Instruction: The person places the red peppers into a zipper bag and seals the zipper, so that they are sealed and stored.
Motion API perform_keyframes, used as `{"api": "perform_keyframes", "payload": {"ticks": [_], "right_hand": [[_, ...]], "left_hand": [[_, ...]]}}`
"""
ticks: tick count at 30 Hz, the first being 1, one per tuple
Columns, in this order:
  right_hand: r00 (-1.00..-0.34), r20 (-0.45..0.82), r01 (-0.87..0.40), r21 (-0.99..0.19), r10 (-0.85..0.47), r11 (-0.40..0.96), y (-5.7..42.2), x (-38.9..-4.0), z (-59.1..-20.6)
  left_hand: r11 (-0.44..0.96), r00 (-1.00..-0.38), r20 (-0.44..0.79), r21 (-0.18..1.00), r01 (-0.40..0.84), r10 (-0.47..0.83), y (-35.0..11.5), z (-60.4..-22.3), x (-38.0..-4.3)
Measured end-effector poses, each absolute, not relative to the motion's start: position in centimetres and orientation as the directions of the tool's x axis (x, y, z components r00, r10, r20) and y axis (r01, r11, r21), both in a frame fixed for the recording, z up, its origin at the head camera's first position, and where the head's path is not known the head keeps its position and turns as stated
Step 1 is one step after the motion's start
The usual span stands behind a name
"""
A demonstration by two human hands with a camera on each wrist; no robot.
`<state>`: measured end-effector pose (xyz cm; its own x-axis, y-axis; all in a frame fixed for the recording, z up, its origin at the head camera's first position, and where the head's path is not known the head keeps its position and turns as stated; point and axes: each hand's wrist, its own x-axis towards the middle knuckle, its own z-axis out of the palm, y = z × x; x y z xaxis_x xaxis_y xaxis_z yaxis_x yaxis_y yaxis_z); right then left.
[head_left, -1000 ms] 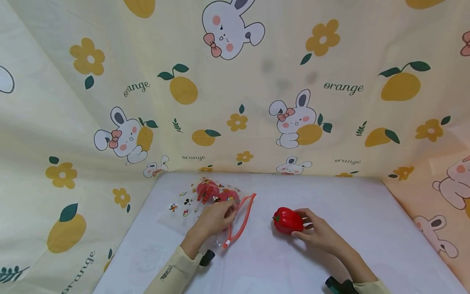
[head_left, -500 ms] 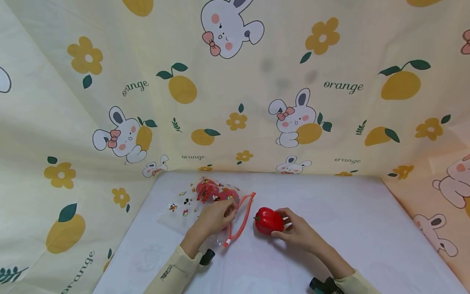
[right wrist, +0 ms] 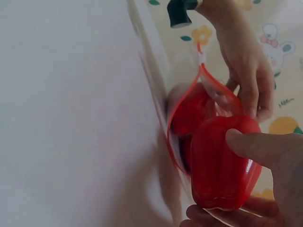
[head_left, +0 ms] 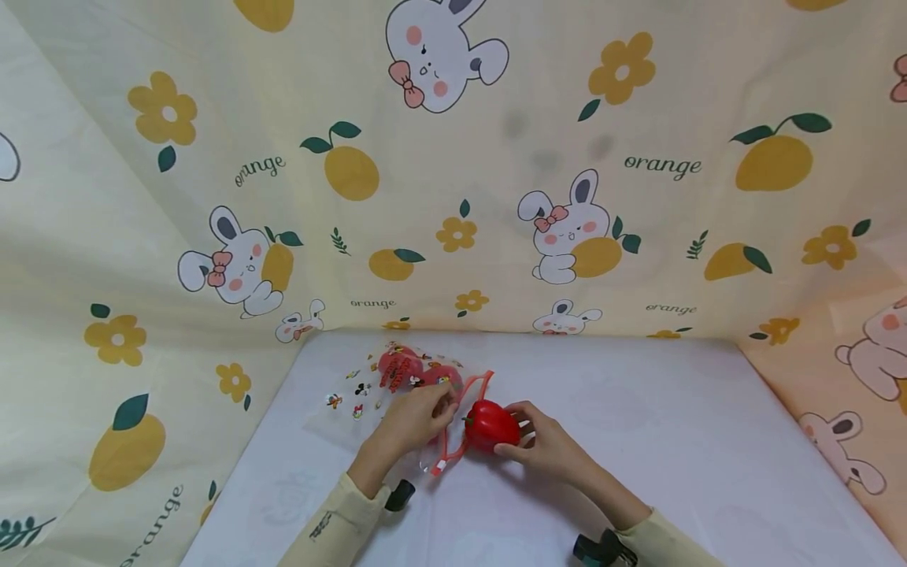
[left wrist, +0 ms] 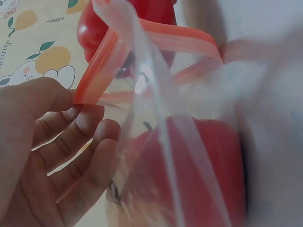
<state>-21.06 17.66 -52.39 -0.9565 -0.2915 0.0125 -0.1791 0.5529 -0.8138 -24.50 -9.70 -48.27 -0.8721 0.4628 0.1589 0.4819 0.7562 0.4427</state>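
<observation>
My left hand (head_left: 411, 417) pinches the orange zip edge (left wrist: 182, 34) of a clear zip bag (head_left: 359, 411) printed with small cartoon figures. The bag's mouth gapes open towards the right. Inside the bag lie red bell peppers (left wrist: 189, 165), seen through the plastic. With thumb and fingers, my right hand (head_left: 549, 449) grips another shiny red bell pepper (head_left: 492, 427) right at the bag's mouth, its green stem pointing left towards the bag. In the right wrist view this held pepper (right wrist: 222, 165) overlaps the orange-edged opening and partly hides it.
A white-covered table (head_left: 659, 409) lies under both hands. Behind and at the sides hangs a pale yellow cloth (head_left: 489, 173) with rabbits, fruit and flowers. Dark straps (head_left: 602, 549) sit at both wrists. The zip's white slider (head_left: 439, 467) is at the bag's near corner.
My right hand has carried the red bell pepper leftwards over the table to the bag's orange edge. My left hand and the bag have stayed in place.
</observation>
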Motion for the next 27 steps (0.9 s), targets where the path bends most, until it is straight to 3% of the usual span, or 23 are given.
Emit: {"api": "perform_keyframes", "payload": {"ticks": [18, 27], "right_hand": [[-0.946, -0.007, -0.186, -0.807, -0.323, 0.561, 14.7, -21.8, -53.0], [-0.926, 0.078, -0.232, -0.888, -0.369, 0.396, 15.3, -21.3, -53.2]], "left_hand": [[0.752, -0.872, 0.166, 0.449, 0.483, 0.461, -9.6, -48.0, -24.4], [0.746, -0.875, 0.159, 0.468, 0.474, 0.457, -9.5, -47.7, -24.3]]}}
